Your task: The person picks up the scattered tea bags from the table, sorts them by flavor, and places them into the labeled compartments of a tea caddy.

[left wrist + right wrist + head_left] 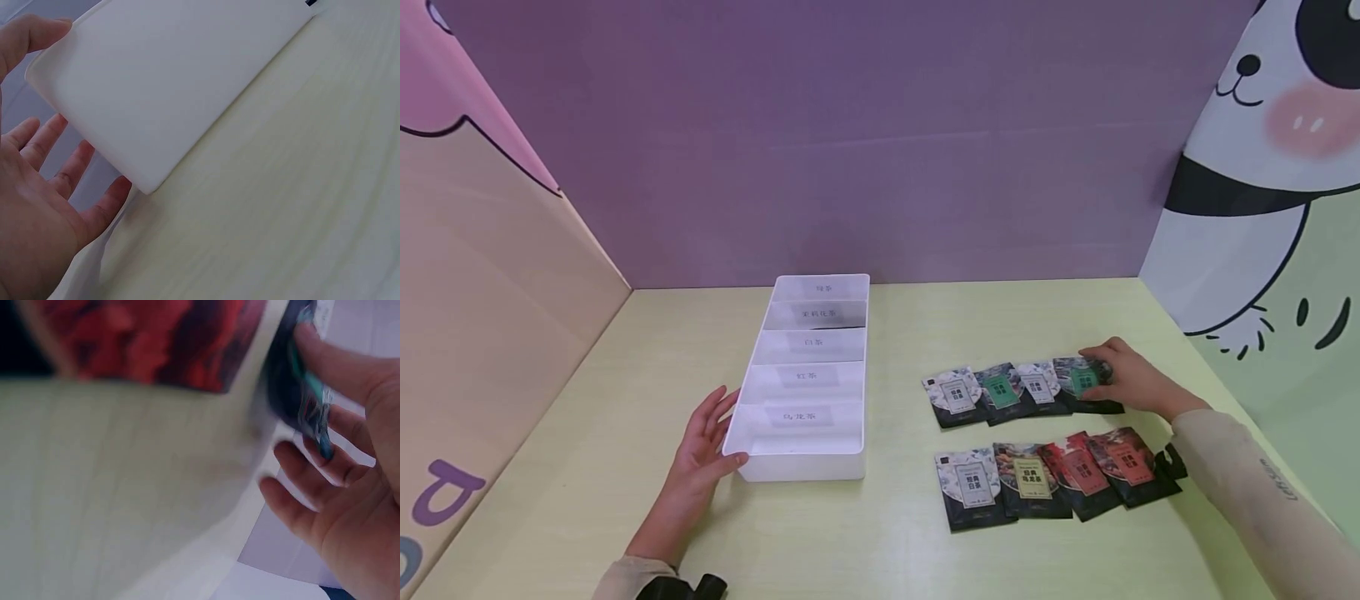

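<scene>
A white divided storage box (797, 468) with several labelled compartments stands left of the middle of the table. At its near left corner is my left hand (703, 454), thumb on the rim and fingers loosely spread along the side. In the left wrist view the fingertips (122, 187) meet the box wall. My right hand (1131, 379) pinches the tea sachet with a green label (1084, 379) at the right end of the back row. The right wrist view shows the thumb on the sachet's (290, 387) face and the index finger behind it, the other fingers loosely spread.
Left of that sachet lie a white-label sachet (1039, 388), a green-label one (1002, 392) and another white one (957, 397), overlapping. A front row holds white (974, 487), yellow (1032, 479) and red-label sachets (1084, 472). A purple wall (887, 167) closes the back; printed panels flank the table.
</scene>
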